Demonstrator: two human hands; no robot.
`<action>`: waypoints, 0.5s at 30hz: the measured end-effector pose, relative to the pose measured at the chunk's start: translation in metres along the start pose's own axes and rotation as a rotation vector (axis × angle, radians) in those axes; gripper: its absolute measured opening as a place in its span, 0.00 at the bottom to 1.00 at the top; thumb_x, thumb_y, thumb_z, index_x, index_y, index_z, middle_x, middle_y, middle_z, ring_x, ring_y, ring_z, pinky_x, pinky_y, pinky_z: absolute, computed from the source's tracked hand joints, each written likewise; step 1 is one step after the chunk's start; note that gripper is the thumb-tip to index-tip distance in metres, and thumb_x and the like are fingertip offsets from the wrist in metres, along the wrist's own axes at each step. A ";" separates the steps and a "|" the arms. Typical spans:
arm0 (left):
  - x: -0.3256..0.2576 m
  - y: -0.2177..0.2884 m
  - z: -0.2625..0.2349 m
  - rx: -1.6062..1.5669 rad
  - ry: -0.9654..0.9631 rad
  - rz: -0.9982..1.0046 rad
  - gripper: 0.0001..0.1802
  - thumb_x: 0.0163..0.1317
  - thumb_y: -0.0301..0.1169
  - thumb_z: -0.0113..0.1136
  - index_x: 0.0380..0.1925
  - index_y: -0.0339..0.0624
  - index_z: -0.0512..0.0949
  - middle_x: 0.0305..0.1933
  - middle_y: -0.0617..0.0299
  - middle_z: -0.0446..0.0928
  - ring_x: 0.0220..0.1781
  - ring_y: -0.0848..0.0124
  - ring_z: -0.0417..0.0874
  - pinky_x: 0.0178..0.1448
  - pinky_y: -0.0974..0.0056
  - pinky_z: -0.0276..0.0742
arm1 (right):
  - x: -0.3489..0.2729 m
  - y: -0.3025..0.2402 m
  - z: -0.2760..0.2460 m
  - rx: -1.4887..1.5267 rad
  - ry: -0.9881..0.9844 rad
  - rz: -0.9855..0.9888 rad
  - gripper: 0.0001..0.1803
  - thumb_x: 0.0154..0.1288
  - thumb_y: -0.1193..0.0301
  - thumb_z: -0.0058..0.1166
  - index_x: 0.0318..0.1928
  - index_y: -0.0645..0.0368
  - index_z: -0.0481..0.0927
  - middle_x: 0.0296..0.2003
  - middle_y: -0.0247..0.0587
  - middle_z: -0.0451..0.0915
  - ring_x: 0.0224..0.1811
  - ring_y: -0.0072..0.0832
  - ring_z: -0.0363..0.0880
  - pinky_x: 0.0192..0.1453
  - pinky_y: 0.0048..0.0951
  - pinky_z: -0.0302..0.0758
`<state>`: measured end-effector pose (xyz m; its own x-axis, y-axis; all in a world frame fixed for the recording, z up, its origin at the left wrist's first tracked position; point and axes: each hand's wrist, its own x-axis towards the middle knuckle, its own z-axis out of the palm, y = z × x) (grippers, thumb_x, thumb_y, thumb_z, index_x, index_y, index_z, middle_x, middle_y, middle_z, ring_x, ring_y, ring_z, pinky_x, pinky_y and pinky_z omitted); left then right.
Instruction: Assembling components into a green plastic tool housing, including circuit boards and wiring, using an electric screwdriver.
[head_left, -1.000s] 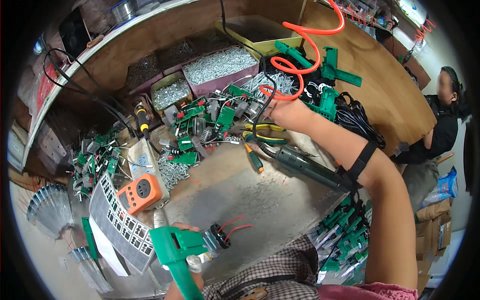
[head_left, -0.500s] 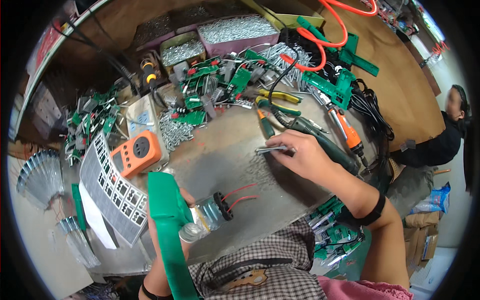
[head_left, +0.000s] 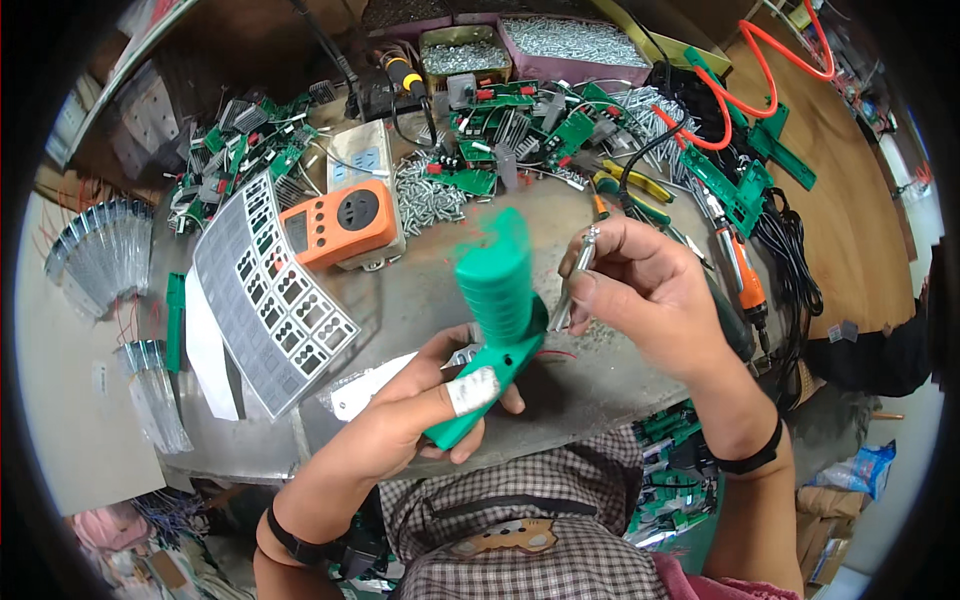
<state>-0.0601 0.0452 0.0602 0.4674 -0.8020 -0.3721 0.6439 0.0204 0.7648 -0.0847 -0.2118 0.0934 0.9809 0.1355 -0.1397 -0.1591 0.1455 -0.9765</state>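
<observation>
My left hand [head_left: 425,395] is closed around a green plastic housing [head_left: 492,300] with a ribbed handle, which stands upright over the near side of the bench. White tape wraps one of its fingers. A thin red wire shows behind the housing; whatever it joins is mostly hidden. Just to the right, my right hand [head_left: 660,285] pinches a few long silver screws [head_left: 582,262] between thumb and fingers, close beside the housing. Whether the screws touch the housing I cannot tell.
An orange meter [head_left: 345,222] and a label sheet [head_left: 262,290] lie left. Circuit boards [head_left: 470,180] and screw bins [head_left: 570,48] fill the back. Pliers [head_left: 640,185], an orange electric screwdriver [head_left: 742,272] and black cables [head_left: 790,255] are right. Clear tubes [head_left: 150,395] sit far left.
My left hand has turned the green housing and brought it up toward the middle. My right hand has drawn nearer to it with the screws, now tilted upright. The head view has shifted.
</observation>
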 end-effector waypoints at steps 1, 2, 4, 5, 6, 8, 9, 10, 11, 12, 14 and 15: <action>-0.001 -0.004 -0.002 -0.014 -0.018 0.034 0.40 0.73 0.42 0.56 0.74 0.32 0.49 0.49 0.50 0.81 0.23 0.75 0.75 0.24 0.74 0.62 | 0.000 0.008 0.002 -0.055 0.037 -0.076 0.12 0.68 0.73 0.64 0.48 0.65 0.79 0.40 0.30 0.83 0.40 0.15 0.81 0.47 0.21 0.79; -0.001 -0.005 -0.002 -0.018 -0.021 0.037 0.40 0.73 0.42 0.56 0.74 0.32 0.49 0.49 0.50 0.81 0.23 0.75 0.75 0.24 0.74 0.62 | 0.001 0.012 0.003 -0.112 0.077 -0.154 0.12 0.69 0.74 0.62 0.50 0.65 0.79 0.41 0.30 0.83 0.41 0.16 0.81 0.47 0.21 0.79; 0.001 -0.007 -0.002 0.000 0.035 0.026 0.38 0.73 0.40 0.56 0.74 0.37 0.51 0.48 0.50 0.81 0.23 0.76 0.75 0.24 0.73 0.64 | -0.002 0.011 0.000 -0.218 0.082 -0.184 0.12 0.68 0.75 0.63 0.50 0.65 0.80 0.40 0.30 0.83 0.40 0.14 0.81 0.46 0.21 0.79; 0.000 -0.006 -0.002 -0.005 0.036 0.026 0.38 0.73 0.40 0.56 0.74 0.37 0.51 0.48 0.50 0.81 0.23 0.76 0.75 0.24 0.73 0.64 | -0.005 0.011 -0.001 -0.263 0.071 -0.198 0.12 0.67 0.75 0.64 0.49 0.65 0.80 0.39 0.30 0.83 0.39 0.14 0.81 0.46 0.21 0.79; 0.000 -0.003 -0.001 0.040 0.049 0.034 0.37 0.73 0.39 0.56 0.74 0.39 0.52 0.47 0.50 0.82 0.22 0.76 0.74 0.24 0.72 0.65 | -0.006 0.011 -0.001 -0.307 0.061 -0.211 0.12 0.66 0.75 0.64 0.48 0.65 0.81 0.39 0.30 0.83 0.39 0.14 0.81 0.45 0.21 0.79; 0.001 0.002 0.000 0.077 0.068 0.039 0.35 0.73 0.38 0.56 0.74 0.42 0.54 0.46 0.50 0.82 0.21 0.75 0.74 0.24 0.72 0.65 | -0.009 0.006 0.003 -0.376 0.067 -0.241 0.11 0.64 0.76 0.66 0.45 0.65 0.81 0.36 0.33 0.83 0.35 0.15 0.81 0.41 0.22 0.80; 0.002 0.006 0.001 0.059 0.092 0.022 0.34 0.73 0.37 0.55 0.74 0.43 0.55 0.45 0.50 0.82 0.20 0.75 0.73 0.23 0.72 0.66 | -0.012 0.004 0.006 -0.596 0.114 -0.337 0.11 0.63 0.76 0.66 0.45 0.65 0.81 0.35 0.35 0.83 0.34 0.17 0.82 0.38 0.23 0.80; 0.003 0.006 0.002 0.042 0.117 0.006 0.33 0.74 0.37 0.55 0.74 0.44 0.56 0.43 0.50 0.83 0.19 0.75 0.73 0.23 0.71 0.66 | -0.013 0.003 0.007 -0.816 0.161 -0.434 0.11 0.62 0.76 0.67 0.44 0.65 0.81 0.34 0.37 0.83 0.32 0.19 0.83 0.36 0.24 0.80; 0.006 0.002 0.002 0.075 0.143 0.062 0.32 0.76 0.40 0.52 0.73 0.43 0.56 0.42 0.49 0.83 0.18 0.74 0.72 0.22 0.71 0.66 | -0.010 0.011 0.006 -1.000 0.139 -0.609 0.11 0.61 0.76 0.68 0.43 0.65 0.81 0.34 0.40 0.83 0.30 0.22 0.83 0.34 0.26 0.81; 0.008 0.000 0.002 0.077 0.148 0.063 0.32 0.76 0.40 0.52 0.73 0.43 0.56 0.42 0.49 0.83 0.18 0.74 0.72 0.22 0.71 0.66 | -0.009 0.011 0.007 -0.996 0.137 -0.613 0.11 0.61 0.76 0.68 0.43 0.65 0.81 0.34 0.40 0.83 0.30 0.22 0.83 0.34 0.26 0.81; 0.009 -0.004 0.001 -0.051 0.159 0.067 0.32 0.78 0.45 0.48 0.74 0.42 0.54 0.43 0.49 0.83 0.17 0.74 0.73 0.21 0.71 0.64 | -0.013 0.012 0.010 -0.836 0.192 -0.375 0.11 0.64 0.77 0.66 0.46 0.65 0.82 0.37 0.39 0.85 0.34 0.20 0.85 0.38 0.24 0.82; 0.011 -0.008 -0.002 -0.052 0.182 0.075 0.35 0.76 0.54 0.47 0.72 0.41 0.59 0.44 0.41 0.81 0.20 0.69 0.77 0.17 0.72 0.65 | -0.016 0.008 0.013 -0.587 0.219 -0.323 0.10 0.65 0.77 0.65 0.46 0.65 0.82 0.38 0.38 0.86 0.36 0.19 0.85 0.40 0.24 0.82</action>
<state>-0.0590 0.0375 0.0488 0.6144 -0.6756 -0.4075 0.6314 0.1113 0.7674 -0.1033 -0.1997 0.0897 0.9787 -0.0351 0.2025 0.1699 -0.4159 -0.8934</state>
